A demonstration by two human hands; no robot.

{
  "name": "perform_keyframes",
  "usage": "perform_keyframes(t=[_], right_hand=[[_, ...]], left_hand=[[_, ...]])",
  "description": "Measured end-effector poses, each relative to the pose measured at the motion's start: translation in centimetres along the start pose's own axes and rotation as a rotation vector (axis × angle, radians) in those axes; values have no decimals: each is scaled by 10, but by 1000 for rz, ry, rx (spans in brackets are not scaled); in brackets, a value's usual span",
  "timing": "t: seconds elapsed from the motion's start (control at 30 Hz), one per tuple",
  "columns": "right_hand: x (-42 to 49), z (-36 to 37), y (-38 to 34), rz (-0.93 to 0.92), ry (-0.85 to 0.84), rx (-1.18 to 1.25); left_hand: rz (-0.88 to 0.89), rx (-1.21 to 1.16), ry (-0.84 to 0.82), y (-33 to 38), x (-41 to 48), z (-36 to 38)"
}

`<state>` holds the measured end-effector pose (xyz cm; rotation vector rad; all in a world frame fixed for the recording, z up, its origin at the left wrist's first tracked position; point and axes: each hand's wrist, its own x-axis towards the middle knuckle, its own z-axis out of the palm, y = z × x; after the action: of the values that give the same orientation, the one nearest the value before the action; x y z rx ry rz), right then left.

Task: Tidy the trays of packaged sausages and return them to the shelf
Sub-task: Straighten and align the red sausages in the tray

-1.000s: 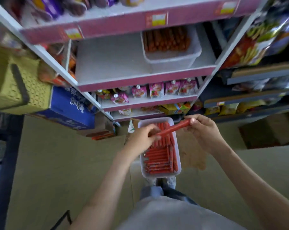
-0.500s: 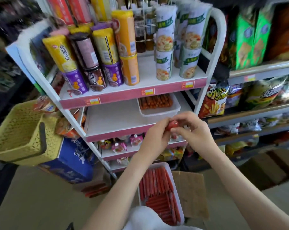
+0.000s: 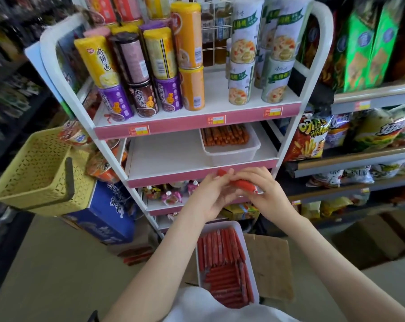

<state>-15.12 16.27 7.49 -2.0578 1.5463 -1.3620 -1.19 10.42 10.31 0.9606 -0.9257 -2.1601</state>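
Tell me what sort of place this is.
Probably a small grocery or convenience shop: price tags along the pink shelf edges, stacked cans of food, and a yellow shopping basket.

The left hand (image 3: 210,196) is pinching the upper end of a red packaged sausage (image 3: 244,184); the right hand (image 3: 268,194) is gripping its lower end; below them a white tray (image 3: 217,225) is lying full of sausages; a second tray (image 3: 229,156) is sitting on the middle shelf (image 3: 169,156).
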Motion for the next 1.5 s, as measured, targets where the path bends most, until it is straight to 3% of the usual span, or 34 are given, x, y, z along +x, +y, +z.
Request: perform_keyframes(t=[0.07,0.13,0.27,0.33,0.47,0.7,0.8,0.97,1.17,1.33,1.4,1.5], right_hand=[[-3,3,-1,122,6,74],[-4,5,-2,293,-27,152],[-6,9,-2,313,-92,165],[-6,14,-4,261,-110,143],[-3,18,-4,223,-95,123],[-5,22,-2,393,-159,166],[-8,29,1,467,-200,208],[-15,50,6,613,-284,321],[-47,82,34,755,-389,401],[-107,131,93,1030,-340,465],[-144,156,123,1094,-383,339],[-201,190,162,1077,-583,98]], left_hand=[[-20,458,124,-2,-6,-5],[168,766,225,-6,-12,-11],[652,916,15,-8,-30,-6],[819,1047,53,-11,-29,-5],[893,967,174,-11,-28,-6],[712,465,335,-5,-33,-18],[633,375,390,-7,-29,-30],[294,718,217,-36,-11,-46],[77,756,395,-88,17,-68],[-122,865,537,-151,58,-125],[-186,955,546,-179,77,-156],[-275,1141,511,-223,100,-198]])
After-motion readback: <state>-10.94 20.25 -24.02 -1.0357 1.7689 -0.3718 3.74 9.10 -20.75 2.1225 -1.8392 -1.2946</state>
